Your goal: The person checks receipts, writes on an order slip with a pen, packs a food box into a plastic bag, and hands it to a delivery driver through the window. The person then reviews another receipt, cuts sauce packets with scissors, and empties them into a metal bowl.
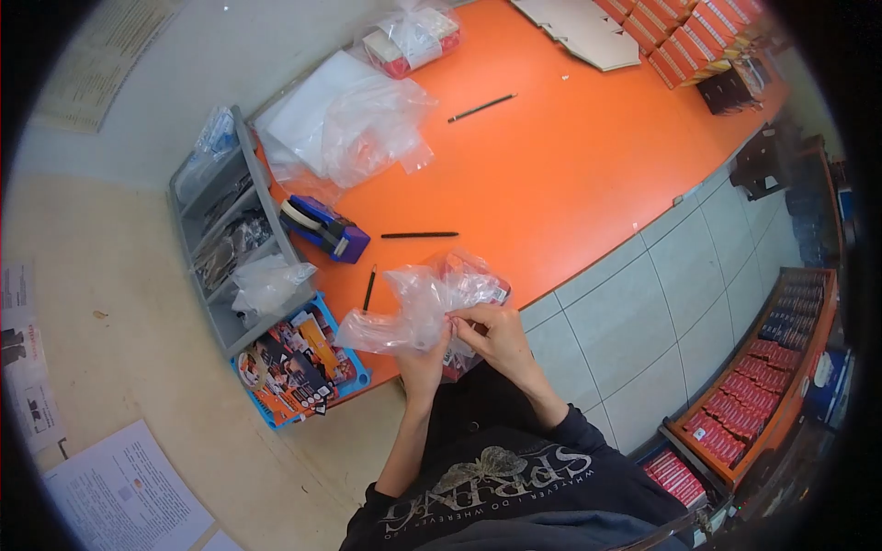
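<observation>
A clear plastic bag (412, 308) with red packs (478, 280) inside lies at the table's near edge, in front of my body. My left hand (424, 367) is closed around the bag's gathered neck, its fingers partly hidden by the plastic. My right hand (496, 338) pinches at the same gathered spot, the thumb and forefinger close to the left fingertips. Whether anything small is between those fingers cannot be made out. The loose mouth of the bag spreads out to the left, above the left hand.
On the orange table (551, 165) lie several pencils (419, 235), a blue tape dispenser (325, 228) and a pile of plastic bags (344, 119). A grey divided organizer (207, 216) and a blue basket (363, 375) line the left edge. Stacked boxes (703, 41) stand far right.
</observation>
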Motion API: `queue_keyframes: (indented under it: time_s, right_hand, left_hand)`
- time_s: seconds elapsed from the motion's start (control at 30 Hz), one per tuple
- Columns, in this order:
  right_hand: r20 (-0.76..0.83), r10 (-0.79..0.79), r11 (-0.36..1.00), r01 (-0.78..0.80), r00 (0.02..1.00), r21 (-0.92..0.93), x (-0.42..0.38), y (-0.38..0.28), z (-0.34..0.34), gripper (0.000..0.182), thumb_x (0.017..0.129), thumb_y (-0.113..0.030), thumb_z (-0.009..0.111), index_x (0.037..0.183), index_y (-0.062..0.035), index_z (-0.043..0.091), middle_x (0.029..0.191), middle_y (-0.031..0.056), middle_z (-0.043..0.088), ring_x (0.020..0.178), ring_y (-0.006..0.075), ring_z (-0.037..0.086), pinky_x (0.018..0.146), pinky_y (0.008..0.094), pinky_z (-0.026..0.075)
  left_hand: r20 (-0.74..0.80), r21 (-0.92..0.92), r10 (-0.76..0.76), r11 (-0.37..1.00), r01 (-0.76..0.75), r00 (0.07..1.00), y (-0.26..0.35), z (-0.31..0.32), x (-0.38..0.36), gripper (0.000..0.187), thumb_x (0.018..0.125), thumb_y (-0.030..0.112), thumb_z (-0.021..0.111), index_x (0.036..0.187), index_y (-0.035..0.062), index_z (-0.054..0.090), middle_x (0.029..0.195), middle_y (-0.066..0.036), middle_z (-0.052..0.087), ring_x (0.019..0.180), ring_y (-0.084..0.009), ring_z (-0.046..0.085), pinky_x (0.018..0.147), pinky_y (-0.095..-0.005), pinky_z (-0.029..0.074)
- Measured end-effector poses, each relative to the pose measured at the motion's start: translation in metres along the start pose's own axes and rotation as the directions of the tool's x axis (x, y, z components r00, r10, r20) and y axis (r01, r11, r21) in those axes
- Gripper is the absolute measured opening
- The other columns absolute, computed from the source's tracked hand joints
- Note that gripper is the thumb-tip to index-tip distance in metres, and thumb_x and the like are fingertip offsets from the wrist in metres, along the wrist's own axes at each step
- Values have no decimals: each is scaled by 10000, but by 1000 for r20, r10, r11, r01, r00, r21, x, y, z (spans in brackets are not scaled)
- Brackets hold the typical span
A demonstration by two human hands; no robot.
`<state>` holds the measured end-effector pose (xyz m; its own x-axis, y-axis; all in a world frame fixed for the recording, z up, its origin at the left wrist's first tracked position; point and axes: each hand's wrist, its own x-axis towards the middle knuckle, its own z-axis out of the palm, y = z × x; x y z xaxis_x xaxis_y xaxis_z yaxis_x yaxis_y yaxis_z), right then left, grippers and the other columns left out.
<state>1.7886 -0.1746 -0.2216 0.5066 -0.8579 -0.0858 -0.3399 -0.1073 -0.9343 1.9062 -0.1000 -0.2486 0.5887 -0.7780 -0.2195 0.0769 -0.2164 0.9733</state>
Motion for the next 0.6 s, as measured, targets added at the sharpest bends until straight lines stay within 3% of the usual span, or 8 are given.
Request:
queue_keyframes:
  time_s: [0.1,0.17,0.3,0.43,0.6]
  right_hand:
    - [-62,-46,999,47,997,23,3,6,4,187,850,-143,615,962,-8,680,716,53,663,543,79,562,490,231,437]
    - [21,146,933,-145,989,331,5,4,1,189,851,-148,618,963,-11,682,694,43,656,532,72,557,478,224,431]
    - [153,205,917,-244,967,316,7,8,-5,185,880,-116,582,986,4,675,730,20,641,543,49,535,482,191,427]
    - [176,209,870,-265,962,416,10,4,-6,186,883,-105,570,1000,-2,673,712,10,625,543,45,532,483,186,425]
    - [169,223,887,-271,960,373,10,6,-2,184,874,-101,578,998,-3,674,708,14,627,544,51,537,489,188,430]
  left_hand:
    - [-21,7,39,999,-39,999,13,4,0,229,782,44,687,976,-41,601,925,-84,631,829,-151,599,745,-293,472]
    - [-13,-14,34,999,-34,999,16,2,0,251,783,47,690,996,-42,594,939,-89,629,842,-153,601,758,-295,473]
    - [-2,38,45,998,-44,999,8,-1,-1,258,778,50,695,1000,-36,594,940,-93,628,843,-148,602,755,-292,475]
    - [-40,16,-2,1000,3,999,9,0,-1,229,779,54,693,974,-29,607,920,-89,633,834,-145,603,743,-286,473]
    - [-39,56,24,998,-22,999,0,-2,1,196,783,56,689,951,-19,621,897,-76,640,811,-141,606,728,-286,475]
